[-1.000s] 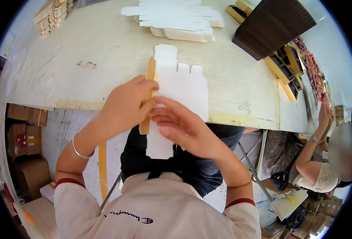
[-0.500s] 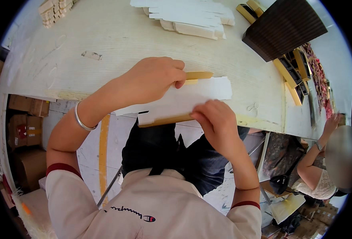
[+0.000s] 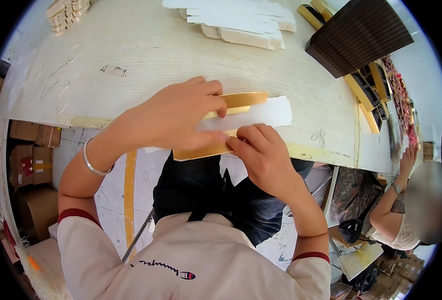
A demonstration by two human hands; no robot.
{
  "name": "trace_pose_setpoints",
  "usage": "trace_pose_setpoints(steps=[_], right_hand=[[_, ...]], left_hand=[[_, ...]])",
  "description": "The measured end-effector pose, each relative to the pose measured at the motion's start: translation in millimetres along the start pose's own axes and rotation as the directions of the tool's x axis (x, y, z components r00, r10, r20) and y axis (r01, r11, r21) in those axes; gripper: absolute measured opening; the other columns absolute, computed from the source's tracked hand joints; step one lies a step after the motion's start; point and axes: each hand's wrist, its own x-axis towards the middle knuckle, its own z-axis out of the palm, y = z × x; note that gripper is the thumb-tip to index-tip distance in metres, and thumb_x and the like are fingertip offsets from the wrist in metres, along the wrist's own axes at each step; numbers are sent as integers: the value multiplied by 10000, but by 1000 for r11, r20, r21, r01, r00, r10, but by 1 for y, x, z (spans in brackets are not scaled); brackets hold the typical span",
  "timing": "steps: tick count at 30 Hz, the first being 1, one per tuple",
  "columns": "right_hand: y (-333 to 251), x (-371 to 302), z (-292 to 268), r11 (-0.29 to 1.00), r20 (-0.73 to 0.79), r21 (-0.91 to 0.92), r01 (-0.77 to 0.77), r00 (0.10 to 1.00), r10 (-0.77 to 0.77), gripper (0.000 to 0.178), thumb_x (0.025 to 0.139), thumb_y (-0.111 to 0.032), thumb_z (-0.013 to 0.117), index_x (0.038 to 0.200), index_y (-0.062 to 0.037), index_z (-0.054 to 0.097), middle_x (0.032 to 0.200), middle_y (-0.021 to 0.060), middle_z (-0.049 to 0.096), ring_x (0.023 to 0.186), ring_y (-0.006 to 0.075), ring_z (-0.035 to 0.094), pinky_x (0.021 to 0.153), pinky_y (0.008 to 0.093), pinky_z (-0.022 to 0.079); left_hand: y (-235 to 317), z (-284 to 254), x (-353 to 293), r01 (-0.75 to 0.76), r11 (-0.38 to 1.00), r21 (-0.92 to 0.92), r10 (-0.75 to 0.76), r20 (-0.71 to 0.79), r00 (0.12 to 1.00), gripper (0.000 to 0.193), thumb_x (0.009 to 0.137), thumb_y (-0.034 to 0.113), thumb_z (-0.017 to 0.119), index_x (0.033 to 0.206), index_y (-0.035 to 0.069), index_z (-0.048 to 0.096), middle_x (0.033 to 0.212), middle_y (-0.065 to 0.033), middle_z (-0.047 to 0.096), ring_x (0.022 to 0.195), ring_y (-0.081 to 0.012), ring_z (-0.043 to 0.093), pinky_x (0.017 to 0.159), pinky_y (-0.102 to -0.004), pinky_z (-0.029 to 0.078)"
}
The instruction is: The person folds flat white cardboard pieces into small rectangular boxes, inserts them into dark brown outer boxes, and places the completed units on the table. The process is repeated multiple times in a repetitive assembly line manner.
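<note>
In front of me at the table's near edge lies a partly folded carton [image 3: 277, 111], white inside with gold side walls. Its far and near gold walls stand up. My left hand [image 3: 183, 112] reaches across the carton, fingers at the far gold wall and thumb down by the near one. My right hand [image 3: 262, 154] pinches the near gold wall beside that left thumb, its fingers curled. The carton's left end is hidden behind my left hand and forearm.
A stack of flat white carton blanks [image 3: 236, 22] lies at the table's far side. To the right stand a dark brown ribbed block [image 3: 358, 37] and several gold boxes with black insides [image 3: 363, 90]. A bundle of small pale pieces [image 3: 66, 15] sits far left. Another person [image 3: 391, 215] sits at right.
My left thumb has come down to the near wall, and the hand has shifted slightly left. My right hand has moved a little left along that wall. The gold walls stand more upright.
</note>
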Motion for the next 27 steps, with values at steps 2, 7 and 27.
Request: trace_pose_setpoints(steps=[2, 7, 27], right_hand=[[1, 14, -12, 997, 126, 50, -50, 991, 44, 202, 643, -10, 627, 839, -24, 583, 908, 93, 528, 867, 260, 540, 731, 363, 458], [18, 43, -11, 972, 251, 117, -204, 953, 170, 17, 792, -28, 599, 804, -33, 610, 788, 109, 612, 805, 334, 612, 660, 432, 479], [25, 13, -19, 859, 128, 490, -151, 987, 100, 330, 690, -209, 818, 872, -34, 605, 948, 110, 529, 822, 285, 537, 709, 365, 451]], left_hand=[[5, 0, -11, -58, 997, 45, 59, -22, 998, 273, 758, 230, 727, 922, 44, 613, 1071, -136, 522, 959, -311, 514, 815, -387, 449], [7, 17, -12, 7, 986, 168, 4, -69, 998, 293, 778, 241, 722, 907, 6, 604, 1104, -128, 505, 971, -300, 486, 826, -387, 450], [3, 2, -28, -56, 983, -177, 62, 29, 998, 528, 624, 89, 833, 1107, 40, 628, 1414, -125, 362, 1002, -237, 536, 763, -311, 527]])
